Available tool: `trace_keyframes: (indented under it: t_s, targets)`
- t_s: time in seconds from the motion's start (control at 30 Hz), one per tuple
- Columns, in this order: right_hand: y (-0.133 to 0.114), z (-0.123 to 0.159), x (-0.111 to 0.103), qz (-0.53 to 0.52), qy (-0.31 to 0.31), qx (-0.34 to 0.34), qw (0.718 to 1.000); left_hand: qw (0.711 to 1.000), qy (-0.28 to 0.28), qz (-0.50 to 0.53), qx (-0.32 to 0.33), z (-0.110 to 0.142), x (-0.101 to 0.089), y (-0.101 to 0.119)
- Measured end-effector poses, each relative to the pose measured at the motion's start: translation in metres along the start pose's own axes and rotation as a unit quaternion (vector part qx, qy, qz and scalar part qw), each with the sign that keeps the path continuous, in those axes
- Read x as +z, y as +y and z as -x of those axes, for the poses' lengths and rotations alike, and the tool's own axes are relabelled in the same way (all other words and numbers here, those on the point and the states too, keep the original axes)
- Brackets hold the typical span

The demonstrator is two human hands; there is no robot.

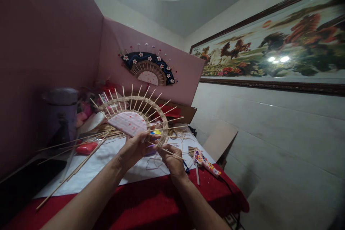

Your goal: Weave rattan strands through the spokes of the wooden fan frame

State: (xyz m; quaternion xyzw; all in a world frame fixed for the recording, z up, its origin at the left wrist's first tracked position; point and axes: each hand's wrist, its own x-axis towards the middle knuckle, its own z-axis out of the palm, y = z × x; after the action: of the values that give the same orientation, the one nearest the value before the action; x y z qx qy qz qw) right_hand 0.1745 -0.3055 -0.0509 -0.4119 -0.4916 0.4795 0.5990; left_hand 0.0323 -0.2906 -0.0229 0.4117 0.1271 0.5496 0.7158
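Note:
A fan-shaped craft piece (129, 123) is held up over the table, tilted, its pale half-round centre dotted with small red marks. Thin sticks radiate from that centre through a woven twine band (161, 109). My left hand (136, 147) grips the lower edge of the centre with its thumb in front. My right hand (172, 158) has its fingers closed at the right end of the band, by the lowest stick; its fingertips are partly hidden behind the piece.
A finished-looking dark fan with flowers (147, 61) is on the pink board behind. Long loose sticks (81, 163) lie at left near a lidded tumbler (60, 118) and a red packet (87, 147). A flower-patterned glue gun (206, 161) rests at right on the white sheet (107, 176).

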Motion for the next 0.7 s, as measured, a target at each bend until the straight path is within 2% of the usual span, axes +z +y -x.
trace_keyframes:
  t_s: [0.4,0.7]
  targets:
    - [0.0000,-0.0005,-0.0011,0.006,0.001,0.009,1.000,1.000,0.018,-0.024,0.002,0.0006,0.0007,0.0011]
    - [0.0059,-0.0043,-0.0046,0.023,0.002,0.006,1.000,1.000,0.003,-0.012,0.003,-0.0008,-0.0035,-0.0005]
